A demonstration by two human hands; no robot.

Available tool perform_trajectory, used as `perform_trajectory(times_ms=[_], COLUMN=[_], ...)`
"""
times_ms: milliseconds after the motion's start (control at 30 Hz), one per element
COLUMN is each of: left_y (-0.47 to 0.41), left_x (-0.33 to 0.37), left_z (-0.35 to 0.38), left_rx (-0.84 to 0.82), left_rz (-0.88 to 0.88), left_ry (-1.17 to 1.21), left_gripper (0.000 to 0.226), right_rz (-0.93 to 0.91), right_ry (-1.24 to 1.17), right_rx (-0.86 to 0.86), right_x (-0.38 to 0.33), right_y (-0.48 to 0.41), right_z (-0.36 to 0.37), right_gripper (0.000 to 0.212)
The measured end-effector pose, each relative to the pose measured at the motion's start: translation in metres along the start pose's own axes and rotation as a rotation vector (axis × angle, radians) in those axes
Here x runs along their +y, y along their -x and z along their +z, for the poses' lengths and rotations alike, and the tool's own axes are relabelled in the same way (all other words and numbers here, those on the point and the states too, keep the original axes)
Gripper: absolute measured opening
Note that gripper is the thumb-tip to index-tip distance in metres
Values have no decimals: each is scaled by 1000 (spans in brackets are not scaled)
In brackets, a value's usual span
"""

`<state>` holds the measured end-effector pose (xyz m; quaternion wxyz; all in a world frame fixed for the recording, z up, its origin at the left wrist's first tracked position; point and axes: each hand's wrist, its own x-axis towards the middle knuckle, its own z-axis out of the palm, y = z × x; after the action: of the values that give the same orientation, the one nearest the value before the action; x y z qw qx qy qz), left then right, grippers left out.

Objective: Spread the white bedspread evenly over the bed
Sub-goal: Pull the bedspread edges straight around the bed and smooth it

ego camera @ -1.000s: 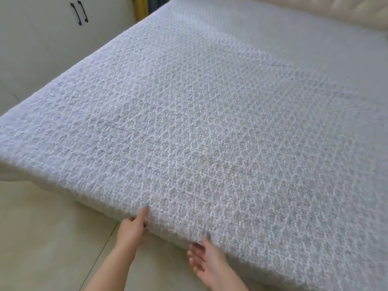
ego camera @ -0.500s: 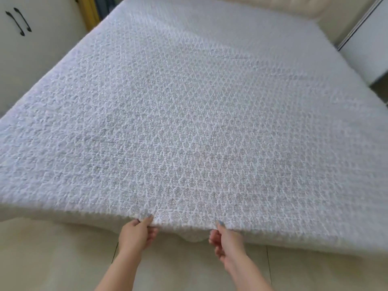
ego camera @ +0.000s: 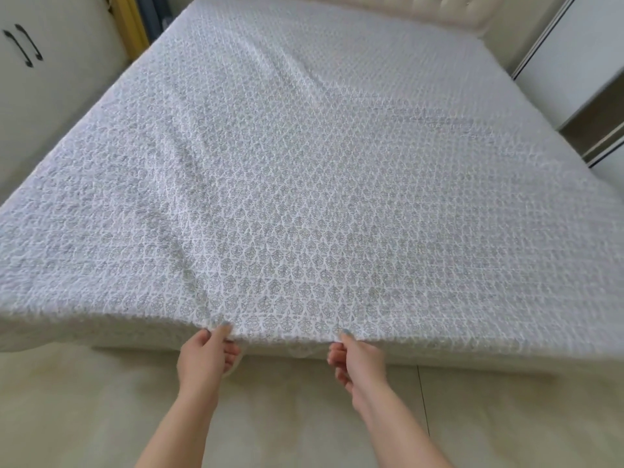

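Note:
The white bedspread (ego camera: 320, 170), printed with a small grey pattern, covers the whole bed up to the cream padded headboard (ego camera: 439, 11). My left hand (ego camera: 206, 356) pinches its near edge at the foot of the bed, thumb on top and fingers underneath. My right hand (ego camera: 358, 363) pinches the same edge a little to the right. The edge between my hands is lifted slightly off the mattress. Creases run from my left hand diagonally up toward the far middle of the bedspread.
A cream wardrobe (ego camera: 40, 82) with black handles stands close along the bed's left side. A white sliding door and its frame (ego camera: 574, 62) are at the right. Pale tiled floor (ego camera: 101, 400) lies under my arms at the foot of the bed.
My hands went from reaching under the near edge to pinching it and lifting it. Diagonal creases have appeared in the bedspread. My view swung right, squarer to the bed.

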<state>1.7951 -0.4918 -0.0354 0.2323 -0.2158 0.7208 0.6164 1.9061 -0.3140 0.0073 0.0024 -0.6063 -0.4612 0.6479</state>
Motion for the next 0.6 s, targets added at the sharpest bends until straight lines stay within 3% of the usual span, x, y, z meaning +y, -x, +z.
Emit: perform_trajectory(times_ms=[267, 467, 600], left_y=[-7, -34, -41], left_x=[-28, -51, -64], left_z=[-6, 10, 31], left_rx=[69, 56, -61], left_rz=[67, -105, -261], left_ry=[-33, -141, -201], left_gripper=[33, 33, 26], right_rz=[-86, 61, 156], right_ry=[69, 121, 119], right_rx=[12, -57, -130], right_x=[22, 29, 29], right_y=[-5, -34, -52], right_z=[2, 8, -2], right_gripper=[37, 36, 32])
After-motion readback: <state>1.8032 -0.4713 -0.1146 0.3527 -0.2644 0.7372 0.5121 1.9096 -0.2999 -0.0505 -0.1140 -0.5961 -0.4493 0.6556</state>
